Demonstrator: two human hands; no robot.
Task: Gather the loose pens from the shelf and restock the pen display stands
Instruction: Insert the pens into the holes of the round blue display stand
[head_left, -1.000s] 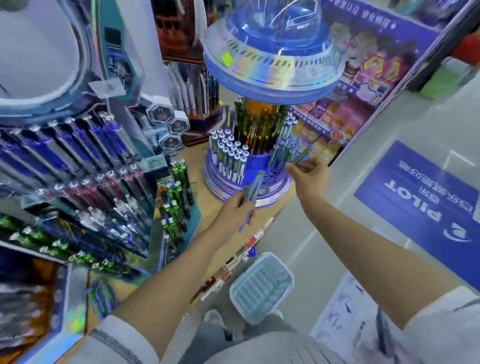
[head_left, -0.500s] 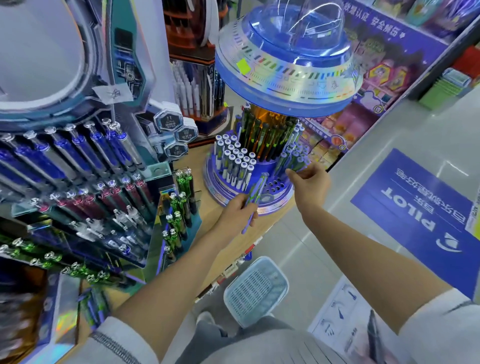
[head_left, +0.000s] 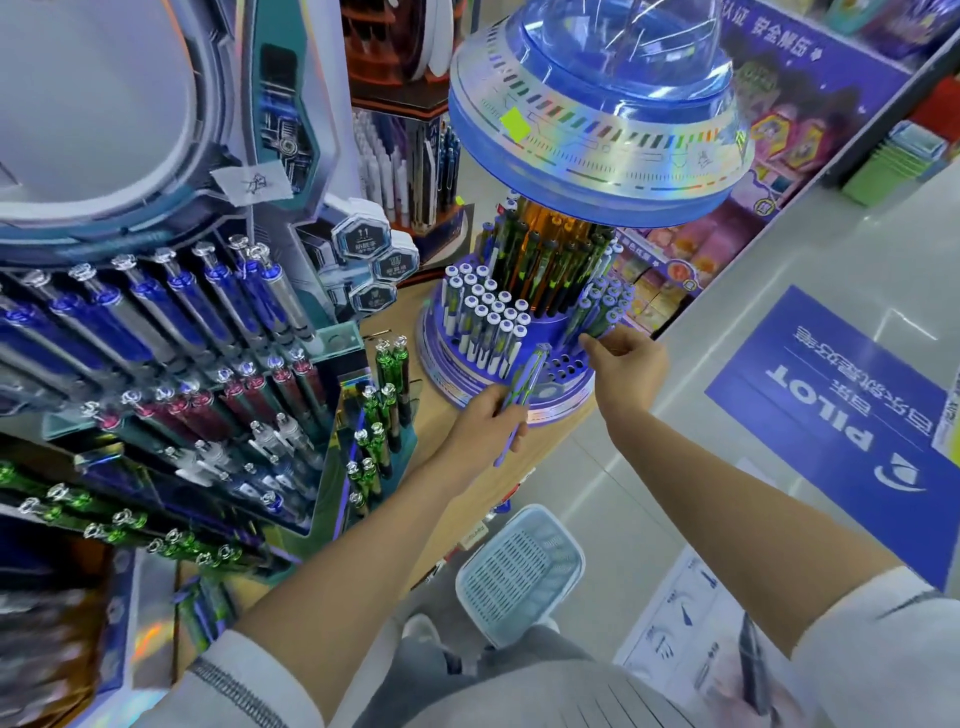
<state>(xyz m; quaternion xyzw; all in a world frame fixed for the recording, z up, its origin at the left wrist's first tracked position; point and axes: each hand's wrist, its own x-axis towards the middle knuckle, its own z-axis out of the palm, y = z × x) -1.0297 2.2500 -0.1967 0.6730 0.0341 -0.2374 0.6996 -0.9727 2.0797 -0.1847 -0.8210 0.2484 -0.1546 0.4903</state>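
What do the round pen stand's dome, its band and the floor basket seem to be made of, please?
The dome looks like glossy, blue-tinted clear plastic: see-through, with reflected streaks. The band beneath seems holographic foil or film, given its rainbow sheen. The basket looks like matte pale-blue moulded plastic, with regular slots.

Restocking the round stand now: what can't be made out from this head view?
Head view:
- Right hand: whether it pinches a pen; its own fingers hide the tips.
- Pens in the left hand: count, hidden by fingers.
- Round stand: far-side holes, behind standing pens and dome.
- Bottom-left shelf stock: blurred, cut by the edge.
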